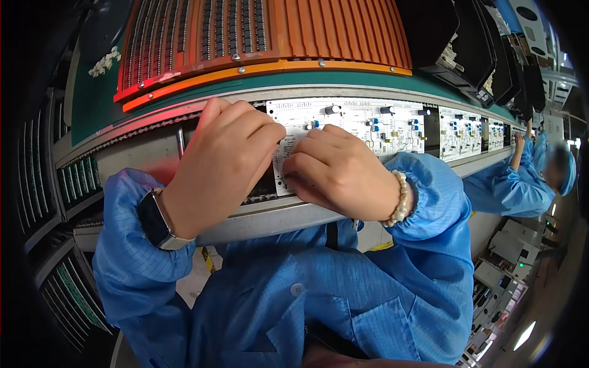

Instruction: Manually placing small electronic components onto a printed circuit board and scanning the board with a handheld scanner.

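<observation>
Left hand [224, 162]: I curl these fingers shut over the left edge of the white circuit board [343, 126], apparently steadying it; what they pinch, if anything, I cannot tell.
Right hand [334, 172]: fingers bent, tips pressed on the board's lower left corner, touching the left hand.
Board position: on the conveyor rail [270, 214], at twelve o'clock from my wrists.
Orange component tray [270, 30]: tilted toward me, seemingly for easy reach.
Co-worker's sleeve [515, 184]: at three o'clock.
Hidden: fingertips and any part beneath them.
</observation>
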`<action>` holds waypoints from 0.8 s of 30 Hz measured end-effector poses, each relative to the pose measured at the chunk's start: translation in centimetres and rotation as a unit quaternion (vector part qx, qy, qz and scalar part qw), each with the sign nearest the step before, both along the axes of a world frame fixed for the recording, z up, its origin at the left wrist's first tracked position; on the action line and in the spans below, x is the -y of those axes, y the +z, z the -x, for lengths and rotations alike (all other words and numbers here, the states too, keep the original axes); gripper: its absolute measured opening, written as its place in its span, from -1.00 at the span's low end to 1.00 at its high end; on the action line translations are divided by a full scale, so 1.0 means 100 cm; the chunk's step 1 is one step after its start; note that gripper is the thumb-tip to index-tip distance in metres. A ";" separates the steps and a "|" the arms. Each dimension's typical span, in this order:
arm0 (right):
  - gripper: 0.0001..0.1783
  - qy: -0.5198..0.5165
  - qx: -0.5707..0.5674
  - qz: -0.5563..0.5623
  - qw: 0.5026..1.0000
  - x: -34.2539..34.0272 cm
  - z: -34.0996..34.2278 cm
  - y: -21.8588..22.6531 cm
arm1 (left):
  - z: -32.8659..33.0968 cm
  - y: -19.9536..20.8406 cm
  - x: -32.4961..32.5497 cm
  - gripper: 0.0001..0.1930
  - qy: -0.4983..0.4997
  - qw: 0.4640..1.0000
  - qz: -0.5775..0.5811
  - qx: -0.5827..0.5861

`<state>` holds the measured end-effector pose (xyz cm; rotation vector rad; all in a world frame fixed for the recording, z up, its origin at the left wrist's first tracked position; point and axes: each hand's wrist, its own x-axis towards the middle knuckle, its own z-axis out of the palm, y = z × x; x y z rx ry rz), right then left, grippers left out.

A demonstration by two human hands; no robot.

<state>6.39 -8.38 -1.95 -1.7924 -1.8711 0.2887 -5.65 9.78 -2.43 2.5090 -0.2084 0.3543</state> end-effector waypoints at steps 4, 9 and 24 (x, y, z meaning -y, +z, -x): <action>-0.73 -0.010 0.006 0.009 1.000 0.003 -0.001 -0.001 | -0.002 0.000 0.003 -0.82 -0.003 1.000 0.008 -0.001; -0.73 -0.020 0.017 0.022 0.999 0.005 -0.003 0.003 | -0.006 0.001 0.005 -0.82 -0.008 1.000 -0.001 -0.016; -0.73 -0.057 0.094 0.054 0.992 0.006 0.007 0.011 | -0.010 -0.002 0.010 -0.84 -0.013 1.000 -0.008 -0.006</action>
